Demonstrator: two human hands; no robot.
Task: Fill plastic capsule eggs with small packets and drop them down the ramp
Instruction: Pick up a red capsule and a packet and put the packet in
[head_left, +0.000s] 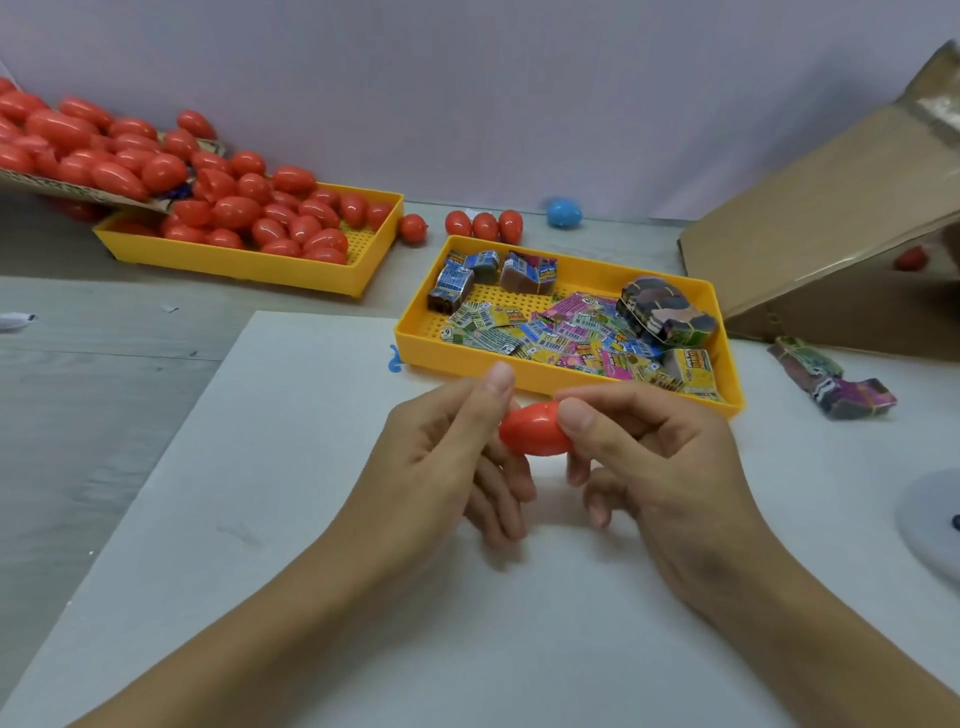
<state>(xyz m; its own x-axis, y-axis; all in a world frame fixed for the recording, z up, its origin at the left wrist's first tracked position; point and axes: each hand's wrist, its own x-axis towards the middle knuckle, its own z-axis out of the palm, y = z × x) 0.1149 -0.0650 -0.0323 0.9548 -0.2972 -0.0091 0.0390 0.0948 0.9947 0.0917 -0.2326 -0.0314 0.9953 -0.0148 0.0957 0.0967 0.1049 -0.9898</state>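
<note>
**Both hands gripping one red egg**

Red plastic capsule eggs (244, 213) are filling the far-left yellow tray (244, 262). The left hand (441, 457) and right hand (654, 457) are pinching a red capsule egg (532, 431), seemingly closed, above the white desk (260, 519). Small printed packets (561, 332) are lying in the tray behind; a cardboard ramp (831, 208) is leaning rightmost.

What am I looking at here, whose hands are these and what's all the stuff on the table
This single picture comes from a camera worn on a person's head, looking down at their own hands. The left hand and right hand together hold one red capsule egg, which looks closed. Behind them, a yellow tray holds small colourful packets. Farther left, another yellow tray is piled with red eggs. One blue egg lies near the wall. At right, a cardboard ramp slopes down.
</note>
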